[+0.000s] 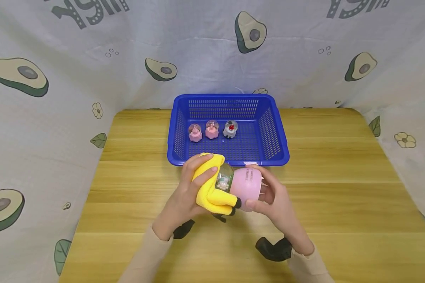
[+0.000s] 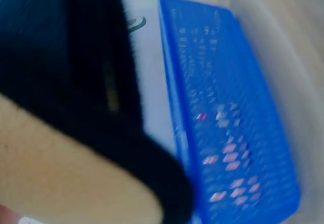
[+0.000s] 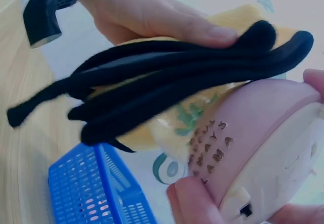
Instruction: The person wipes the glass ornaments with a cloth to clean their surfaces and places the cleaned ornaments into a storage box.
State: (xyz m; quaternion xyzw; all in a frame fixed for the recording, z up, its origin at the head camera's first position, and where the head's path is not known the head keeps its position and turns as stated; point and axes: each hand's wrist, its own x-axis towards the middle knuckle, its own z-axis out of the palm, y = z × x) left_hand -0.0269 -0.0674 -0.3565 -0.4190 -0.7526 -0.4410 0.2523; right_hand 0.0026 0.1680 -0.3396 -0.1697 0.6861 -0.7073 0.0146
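My right hand (image 1: 278, 198) grips the pink base of a snow globe (image 1: 246, 184), which is tipped on its side with the glass dome toward the left. A small figure shows inside the dome. With my left hand (image 1: 184, 196) I hold a yellow cloth (image 1: 207, 198) with black edging around the dome's left side. In the right wrist view, raised letters run along the pink base (image 3: 258, 118), and its pale underside carries a small black switch (image 3: 246, 210). The left wrist view is blurred and does not show the left fingers.
Just beyond the hands stands a blue plastic basket (image 1: 230, 97). Inside it are two small pink snow globes (image 1: 195, 134) (image 1: 212, 130) and a whitish one (image 1: 230, 129) with a red top. A wooden table (image 1: 340, 196) lies beneath; an avocado-print cloth (image 1: 205, 51) hangs behind.
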